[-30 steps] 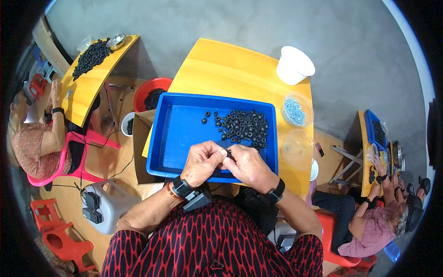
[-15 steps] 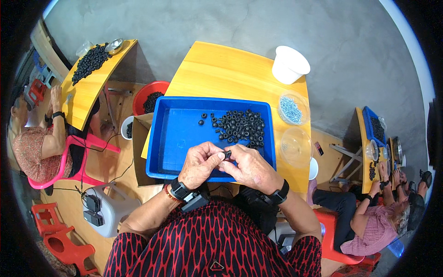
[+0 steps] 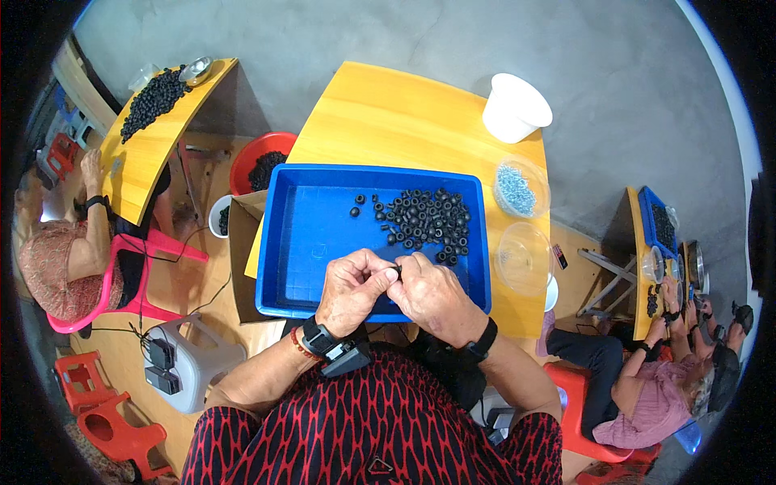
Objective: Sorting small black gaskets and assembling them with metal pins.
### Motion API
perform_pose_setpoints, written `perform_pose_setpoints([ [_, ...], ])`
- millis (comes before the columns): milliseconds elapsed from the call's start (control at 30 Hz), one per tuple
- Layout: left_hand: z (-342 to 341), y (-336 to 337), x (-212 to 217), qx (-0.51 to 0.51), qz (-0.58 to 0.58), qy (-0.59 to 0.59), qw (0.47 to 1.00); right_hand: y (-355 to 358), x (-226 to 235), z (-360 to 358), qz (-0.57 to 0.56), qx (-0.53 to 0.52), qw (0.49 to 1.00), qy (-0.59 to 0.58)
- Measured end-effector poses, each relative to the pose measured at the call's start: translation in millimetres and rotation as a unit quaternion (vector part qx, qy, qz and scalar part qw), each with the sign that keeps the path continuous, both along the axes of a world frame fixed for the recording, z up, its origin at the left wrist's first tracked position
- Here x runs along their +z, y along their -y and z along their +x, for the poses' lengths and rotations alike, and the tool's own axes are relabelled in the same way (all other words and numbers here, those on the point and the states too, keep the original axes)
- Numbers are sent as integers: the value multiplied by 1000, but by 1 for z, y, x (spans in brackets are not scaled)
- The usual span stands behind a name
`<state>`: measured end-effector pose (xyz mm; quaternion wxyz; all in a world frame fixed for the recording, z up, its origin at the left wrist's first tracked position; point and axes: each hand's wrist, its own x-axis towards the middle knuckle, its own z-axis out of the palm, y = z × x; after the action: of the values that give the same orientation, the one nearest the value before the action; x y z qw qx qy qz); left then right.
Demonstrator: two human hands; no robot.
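— Where were the hands just then?

— Both met over the near edge of the shallow blue plastic tray (image 3: 307, 242). The left hand (image 3: 353, 287) and the right hand (image 3: 432, 293) each had a grip clamped on one small black rubber ring (image 3: 397, 268), pinched between the fingertips.

— And the rest of the stock?

— A heap of black rings (image 3: 427, 218) lay in the tray's far right part, on the yellow wooden tabletop (image 3: 388, 113).

— Any advice?

— I judged a light pinch best, working low over the tray so a dropped ring would land inside.
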<state>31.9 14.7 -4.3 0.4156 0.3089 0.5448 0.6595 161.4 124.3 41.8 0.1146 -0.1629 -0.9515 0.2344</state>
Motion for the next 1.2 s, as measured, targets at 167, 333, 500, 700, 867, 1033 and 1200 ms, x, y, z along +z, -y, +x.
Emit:
perform_pose_setpoints([
  [167, 4, 1, 2, 28, 21, -17, 999, 6, -3, -7, -21, -33, 999, -28],
  [333, 0, -2, 4, 13, 1, 43, 999, -7, 7, -6, -146, 2, 988, -47],
  [500, -1, -4, 2, 3, 26, 166, 986, -15, 15, -2, -164, 28, 984, -61],
  [700, -4, -3, 3, -40, 35, 236, 970, -20, 12, -1, -319, -27, 946, -50],
  [867, -5, -3, 4, -39, 30, 258, 965, -24, -2, 3, -298, -20, 950, -92],
  [1033, -5, -4, 4, -43, 46, 271, 961, -25, -10, 4, -402, -28, 904, -141],
  [1200, -5, -4, 7, -36, 41, 267, 962, -22, -6, 5, -463, -69, 872, -141],
])
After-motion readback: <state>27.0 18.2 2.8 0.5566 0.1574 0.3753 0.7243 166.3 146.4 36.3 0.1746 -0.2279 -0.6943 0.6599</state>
